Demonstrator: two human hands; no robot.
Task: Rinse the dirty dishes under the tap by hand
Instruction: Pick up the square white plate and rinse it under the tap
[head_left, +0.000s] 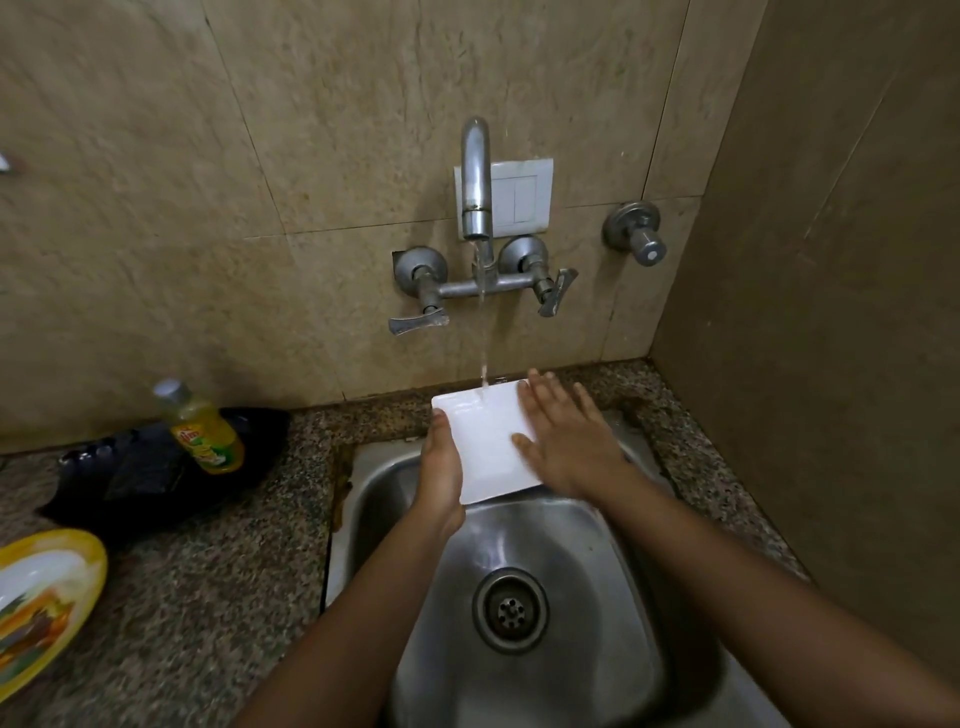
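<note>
Head view: water (484, 332) runs from the tap (477, 176) and lands on the far edge of the white square plate (480, 447), held flat over the far edge of the sink (571, 545). The left hand (441, 478) grips the plate's left edge, thumb lying on top along the rim; the fingers beneath are hidden. The right hand (566, 441) lies on the plate's right side, fingers straight and spread, palm down on the wet face. The drain (510, 609) sits in the middle of the basin, between the two forearms.

Off to the left on the granite counter (218, 561), a yellow dish soap bottle (205, 426) stands near the back wall, touching a black bag (140, 483). A yellow-rimmed plate (41, 597) sits at the counter's left edge, partly cut off by the frame.
</note>
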